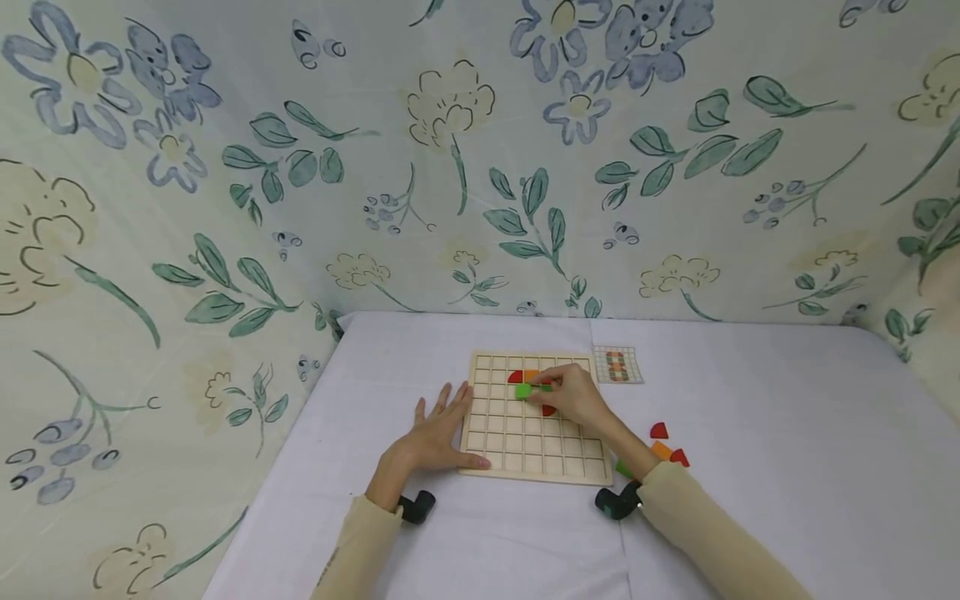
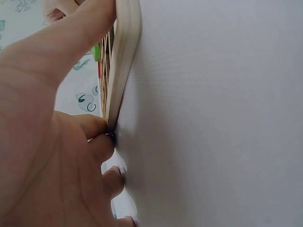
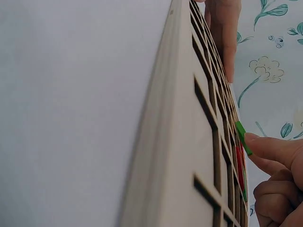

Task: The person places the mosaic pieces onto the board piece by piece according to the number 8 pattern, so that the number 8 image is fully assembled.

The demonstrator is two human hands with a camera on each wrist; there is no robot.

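A wooden grid board (image 1: 536,446) lies on the white cloth, with small coloured tiles in its upper part. My right hand (image 1: 573,393) pinches a green square tile (image 3: 243,138) between thumb and finger, tilted at the board's surface. Around it sit a red quarter-round tile (image 1: 515,377), an orange tile (image 1: 531,376) and another red tile (image 1: 549,411), with part of a second green tile; the fingers hide some of this group. My left hand (image 1: 437,437) rests spread at the board's left edge, its thumb on the near left corner.
A small pattern card (image 1: 618,365) lies beyond the board's far right corner. Right of the board are loose tiles: a red one (image 1: 658,431), an orange one (image 1: 662,450), another red one (image 1: 679,458) and a green one (image 1: 623,469) partly behind the right forearm. Floral fabric hangs behind.
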